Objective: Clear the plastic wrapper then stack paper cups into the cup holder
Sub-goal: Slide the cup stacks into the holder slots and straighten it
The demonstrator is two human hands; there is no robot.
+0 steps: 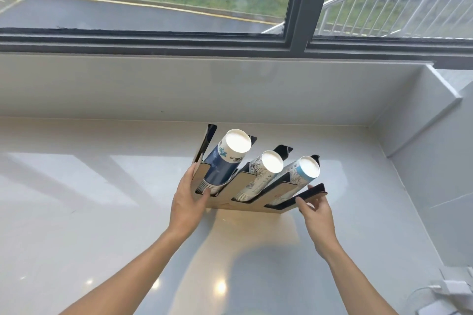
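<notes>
A black and tan cup holder (242,183) with three slots stands on the white counter, leaning away from me. Each slot holds a stack of paper cups, bottoms up: a dark blue stack (222,163) on the left, a white sketch-patterned stack (261,174) in the middle, a light blue and white stack (299,174) on the right. My left hand (188,202) grips the holder's left front corner. On the right, my right hand (316,208) holds the black end panel between thumb and fingers. No plastic wrapper is in view.
The white counter (102,212) runs to a low back wall under a large window. A side wall and ledge (435,148) close off the right. A white charger with cables (453,289) lies at the bottom right corner.
</notes>
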